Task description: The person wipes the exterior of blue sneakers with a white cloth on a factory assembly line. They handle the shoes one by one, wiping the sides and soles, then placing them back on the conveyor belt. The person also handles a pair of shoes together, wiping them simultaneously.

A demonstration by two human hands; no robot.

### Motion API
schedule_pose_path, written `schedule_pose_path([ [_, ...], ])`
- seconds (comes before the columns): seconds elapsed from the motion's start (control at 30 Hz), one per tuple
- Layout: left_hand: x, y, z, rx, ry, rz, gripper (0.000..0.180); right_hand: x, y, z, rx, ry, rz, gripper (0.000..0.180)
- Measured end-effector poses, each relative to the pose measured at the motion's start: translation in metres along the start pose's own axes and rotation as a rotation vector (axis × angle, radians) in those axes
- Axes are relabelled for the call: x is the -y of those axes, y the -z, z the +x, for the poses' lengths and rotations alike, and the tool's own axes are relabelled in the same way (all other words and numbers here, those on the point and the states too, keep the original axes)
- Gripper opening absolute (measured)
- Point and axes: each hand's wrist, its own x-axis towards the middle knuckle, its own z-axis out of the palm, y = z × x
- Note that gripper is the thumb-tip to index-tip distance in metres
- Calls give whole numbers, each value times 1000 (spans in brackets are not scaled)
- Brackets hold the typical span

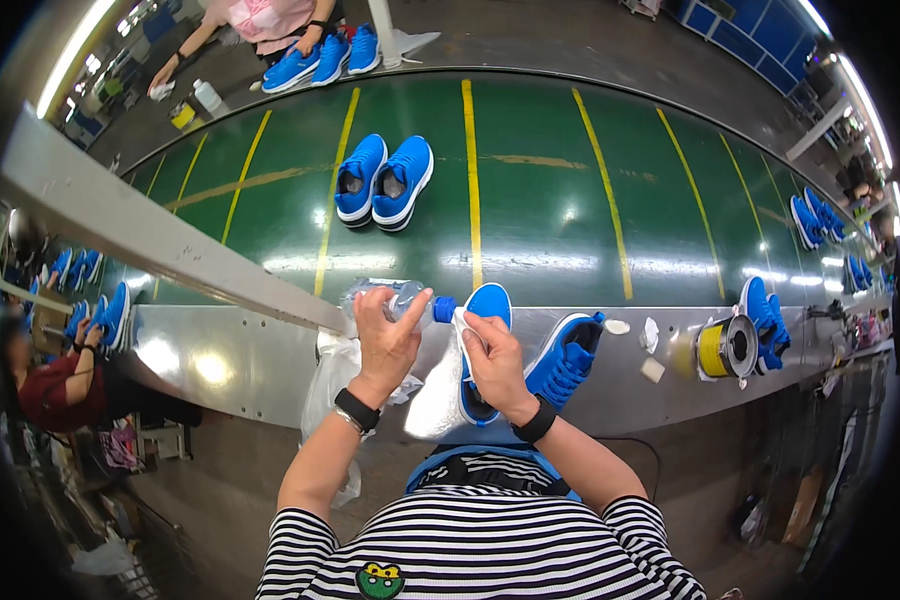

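Observation:
My left hand (385, 335) grips a clear plastic bottle (402, 299) with a blue cap (444, 308), tipped sideways toward the right. My right hand (492, 360) holds a white cloth (440, 385) against the bottle's cap. Under my right hand a blue sneaker (486, 305) lies on the metal ledge (230, 360) in front of me. A second blue sneaker (568, 355) lies tilted just to the right of it.
A green conveyor belt (540, 200) with yellow lines carries a pair of blue sneakers (383, 180); more sneakers (815, 220) ride at far right. A yellow spool (725, 348) and small white pads (650, 335) sit on the ledge. Other people work at upper left (270, 25) and left (60, 385).

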Motion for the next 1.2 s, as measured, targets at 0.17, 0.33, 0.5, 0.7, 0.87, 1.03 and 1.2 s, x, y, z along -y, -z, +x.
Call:
schedule_pose_path([
  [0.17, -3, 13, 10, 0, -202, 280, 55, -27, -7, -8, -5, -308, 354, 26],
  [0.33, -3, 22, 17, 41, -313, 354, 50, -24, -15, -13, -28, -446, 643, 29],
  [0.5, -5, 25, 20, 77, -344, 382, 49, -21, -11, -12, -22, -488, 731, 29],
  [0.7, -4, -3, 14, 86, 55, 18, 64, -23, 18, -11, -45, -288, 662, 29],
  [0.87, 50, -53, -44, 70, 622, -389, 67, -21, 116, -47, -175, -282, 491, 23],
  [1.03, 80, -67, -60, 26, 808, -465, 76, -65, 193, -85, -471, -366, 452, 21],
  [1.2, 37, -26, -70, 204, 1072, -441, 83, -111, 215, -87, -568, -317, 163, 20],
])
